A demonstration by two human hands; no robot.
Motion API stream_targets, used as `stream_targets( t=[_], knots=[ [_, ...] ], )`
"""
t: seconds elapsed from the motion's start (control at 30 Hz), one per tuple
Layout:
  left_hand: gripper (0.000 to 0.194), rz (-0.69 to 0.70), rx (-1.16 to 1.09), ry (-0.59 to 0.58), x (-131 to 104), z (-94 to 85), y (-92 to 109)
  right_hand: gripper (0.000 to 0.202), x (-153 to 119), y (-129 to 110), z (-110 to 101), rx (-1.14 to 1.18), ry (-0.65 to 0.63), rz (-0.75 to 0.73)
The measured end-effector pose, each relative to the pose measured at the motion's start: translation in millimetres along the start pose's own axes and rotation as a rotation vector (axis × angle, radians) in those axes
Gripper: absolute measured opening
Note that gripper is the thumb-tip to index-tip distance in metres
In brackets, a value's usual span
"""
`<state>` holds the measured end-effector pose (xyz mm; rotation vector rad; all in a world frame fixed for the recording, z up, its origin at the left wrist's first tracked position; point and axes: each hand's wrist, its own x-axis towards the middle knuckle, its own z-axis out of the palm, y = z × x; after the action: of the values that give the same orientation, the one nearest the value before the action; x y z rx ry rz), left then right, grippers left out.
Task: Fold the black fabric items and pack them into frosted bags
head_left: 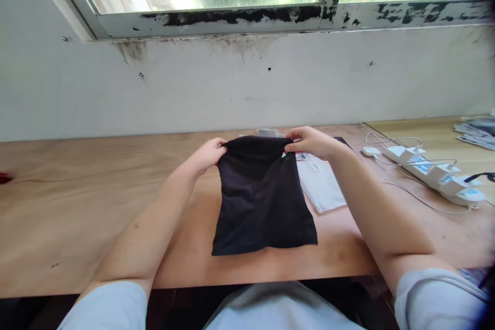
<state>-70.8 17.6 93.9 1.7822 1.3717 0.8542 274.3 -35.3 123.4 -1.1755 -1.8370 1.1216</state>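
Observation:
A black garment (263, 201) hangs and spreads between both hands over the wooden table, its wide lower edge toward me. My left hand (211, 154) pinches its upper left corner. At the upper right corner, my right hand (309, 143) has its thumb and fingers closed on the cloth. A small white tag (284, 154) shows just below the right fingertips. The exact kind of garment cannot be made out. Partly under my right forearm lies a white folded item (323, 185) with a small label, to the right of the black cloth.
The wooden table (96, 206) runs along a white wall below a window. On the right lies a white power strip (436, 175) with plugs and loose cables. Grey folded cloths (479, 131) sit at the far right. A clear plastic packet (268, 132) lies behind the garment.

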Motion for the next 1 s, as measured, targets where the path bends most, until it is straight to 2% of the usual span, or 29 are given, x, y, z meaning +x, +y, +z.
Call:
stream_targets(
  t=[0.03,0.07,0.13,0.2,0.3,0.4,0.47,0.57,0.67,0.8,1.0],
  knots=[
    [0.022,0.014,0.148,0.073,8.0,9.5,-15.2,0.036,9.6,13.7,4.0,-0.114,0.029,0.081],
    [0.025,0.033,0.202,0.119,14.0,18.8,-28.1,0.045,17.6,25.1,9.2,-0.259,0.082,0.152],
    [0.030,0.073,0.258,0.172,20.9,35.8,-46.9,0.055,27.8,39.9,22.7,-0.576,0.139,0.189],
    [0.033,0.134,0.295,0.182,23.5,50.0,-59.2,0.055,30.7,46.1,40.4,-0.740,0.099,0.110],
    [0.042,0.219,0.367,0.142,25.3,66.7,-74.5,0.059,27.4,50.5,72.9,-0.867,-0.006,-0.090],
    [0.052,0.255,0.488,0.112,26.5,77.3,-88.3,0.076,23.8,61.1,105.4,-1.036,0.057,-0.220],
    [0.057,0.251,0.504,0.113,26.8,79.8,-93.5,0.083,23.1,71.7,121.2,-1.079,0.041,-0.257],
    [0.063,0.244,0.396,0.105,28.1,77.5,-93.0,0.088,23.8,85.0,132.2,-1.036,-0.064,-0.200],
    [0.059,0.230,0.136,0.051,33.5,73.0,-86.9,0.090,25.1,89.4,132.4,-0.998,-0.119,-0.134],
    [0.041,0.134,-0.146,-0.006,43.8,71.8,-81.5,0.090,25.4,87.6,130.8,-0.998,-0.123,-0.129],
    [0.044,0.076,-0.314,0.045,46.0,74.4,-79.8,0.089,24.1,88.1,132.1,-1.008,-0.107,-0.153]
  ],
)
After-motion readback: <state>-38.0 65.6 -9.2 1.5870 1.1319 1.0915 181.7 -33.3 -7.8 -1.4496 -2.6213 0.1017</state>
